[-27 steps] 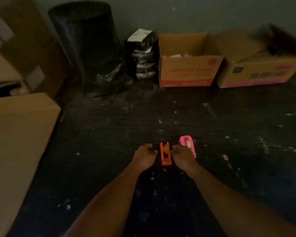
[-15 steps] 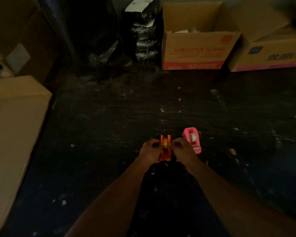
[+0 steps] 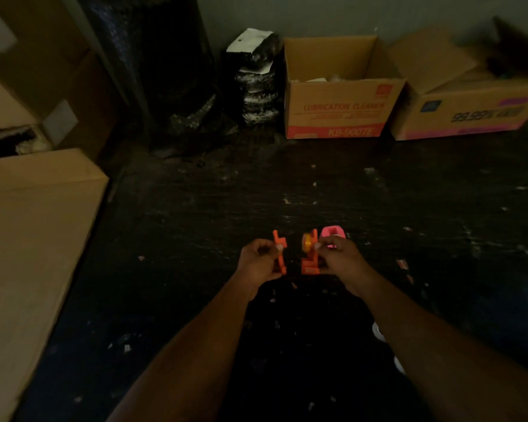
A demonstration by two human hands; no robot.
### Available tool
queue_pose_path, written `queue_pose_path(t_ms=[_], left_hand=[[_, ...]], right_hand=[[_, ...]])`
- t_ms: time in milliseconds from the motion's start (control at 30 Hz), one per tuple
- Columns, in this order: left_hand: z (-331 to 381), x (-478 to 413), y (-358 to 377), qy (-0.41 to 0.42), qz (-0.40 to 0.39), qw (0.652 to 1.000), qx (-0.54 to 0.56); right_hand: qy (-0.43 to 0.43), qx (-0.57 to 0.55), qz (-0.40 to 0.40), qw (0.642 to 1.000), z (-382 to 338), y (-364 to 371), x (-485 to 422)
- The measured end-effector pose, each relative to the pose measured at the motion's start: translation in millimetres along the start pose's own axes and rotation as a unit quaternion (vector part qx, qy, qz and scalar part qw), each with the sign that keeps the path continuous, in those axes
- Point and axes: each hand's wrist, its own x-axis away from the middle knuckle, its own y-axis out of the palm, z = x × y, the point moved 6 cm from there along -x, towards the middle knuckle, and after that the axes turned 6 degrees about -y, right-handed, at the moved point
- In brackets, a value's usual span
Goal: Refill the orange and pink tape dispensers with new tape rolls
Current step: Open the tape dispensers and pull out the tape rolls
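Observation:
The orange tape dispenser is split into two halves above the dark floor. My left hand pinches the flat orange half, held upright. My right hand grips the other orange half, which carries a small yellowish spool at its top. A gap of a few centimetres separates the two halves. The pink tape dispenser stands on the floor just behind my right hand, partly hidden by my fingers.
Large cardboard boxes rise at the left. An open "Lubrication Cleaner" box and another carton sit against the far wall, beside a black wrapped roll and a stack of dark packets. Paper scraps litter the floor.
Both hands closed on the orange dispenser, lifted it and pulled it apart; the left half moved left, the right half with the spool moved right.

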Motion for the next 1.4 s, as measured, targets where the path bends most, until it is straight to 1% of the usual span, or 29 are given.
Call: queue_pose_path(t_ms=[167,233,367,433,500,533,600,667,767,867,967,1033,1100,1200,1267,1400], left_hand=[[-16.4,1.8,-18.1,-0.008,0.007,0.997,-0.075],[-23.4,0.0,-19.1,0.004,0.023,0.989,-0.144],[-38.5,1.7,-19.0,0.029,0.053,0.952,-0.301],[-45.2,0.2,-20.4,0.035,0.067,0.936,-0.343],[-48.1,1.7,-21.0,0.034,0.077,0.93,-0.357],[-47.4,2.9,-20.8,0.046,0.084,0.928,-0.36],[-40.6,7.1,-16.5,0.1,0.093,0.925,-0.355],[-34.1,13.8,-3.4,0.132,0.065,0.936,-0.32],[-31.4,26.0,22.2,0.093,-0.007,0.966,-0.243],[-37.0,34.8,42.8,0.079,-0.064,0.975,-0.195],[-42.5,46.0,52.6,0.078,-0.072,0.982,-0.158],[-50.6,47.8,53.5,0.076,-0.053,0.98,-0.175],[-60.1,50.4,53.1,0.088,-0.039,0.967,-0.235],[-83.8,53.3,58.9,0.094,-0.044,0.933,-0.346],[-99.4,57.8,67.9,0.102,-0.054,0.899,-0.423],[-120.0,65.1,91.2,0.167,-0.06,0.819,-0.546]], right_hand=[[0.042,-0.012,-0.043,0.998,18.4,-9.6,14.0],[0.053,-0.012,-0.064,0.996,26.8,-7.8,17.5],[0.086,0.007,-0.096,0.992,44.9,-4.4,18.7],[0.092,0.024,-0.099,0.991,51.6,-2.6,17.2],[0.104,0.029,-0.1,0.989,55.8,-0.6,17.6],[0.109,0.028,-0.101,0.989,57.2,0.5,18.8],[0.107,0.023,-0.101,0.989,59.3,1.3,20.6],[0.102,0.01,-0.103,0.989,58.5,1.9,24.2],[0.087,-0.009,-0.11,0.99,54.2,0.9,32.8],[0.066,-0.001,-0.111,0.992,52.2,-5.8,43.4],[0.057,0.016,-0.085,0.995,58.4,-21.6,54.4],[0.056,0.026,-0.047,0.997,66.6,-38.3,60.8],[0.064,0.037,-0.02,0.997,75.5,-54.8,71.0],[0.07,0.054,0.01,0.996,89.1,-74.1,89.9],[0.065,0.048,0.036,0.996,97.7,-83.1,101.4],[0.053,0.044,0.087,0.994,115.5,-101.5,118.4]])
